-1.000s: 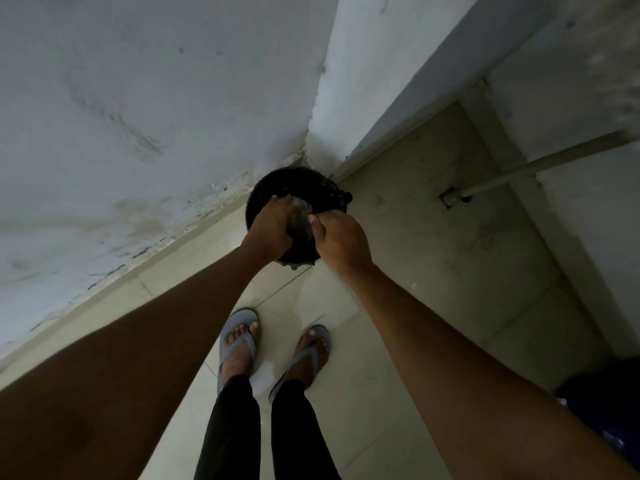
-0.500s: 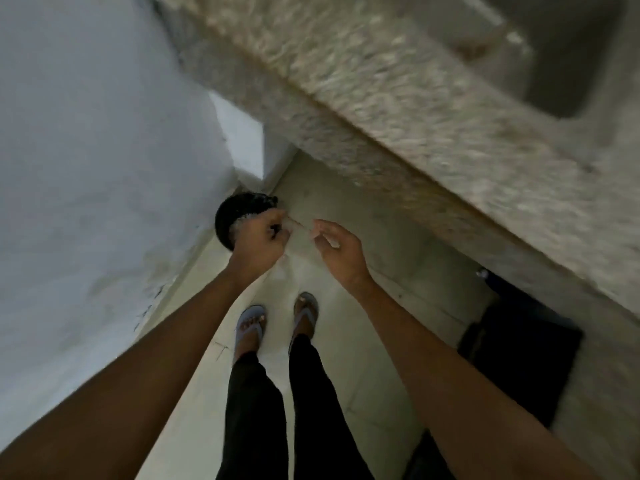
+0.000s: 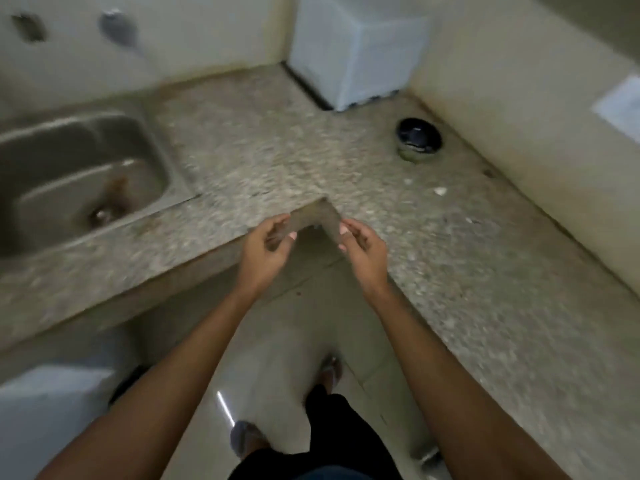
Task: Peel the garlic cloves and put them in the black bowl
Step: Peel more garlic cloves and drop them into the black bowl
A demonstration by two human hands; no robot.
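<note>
Both hands were up in the air in front of the inner corner of the stone counter (image 3: 242,150). The left hand (image 3: 266,251) had loose, half-bent fingers and nothing in it that could be seen. The right hand (image 3: 363,247) looked the same — fingers soft, no clove showing, though the picture was blurry.

The black bowl (image 3: 419,135) sat far back on the counter, close to the wall and well away from both hands. A small pale bit (image 3: 440,191) lay on the counter between the hands and the bowl; it might have been garlic or just peel, too small to tell. No other garlic could be seen.

What could go wrong? The bowl was a long reach away, so a slippery peeled clove could drop on the way — onto the floor, or roll toward the sink (image 3: 79,174).
</note>
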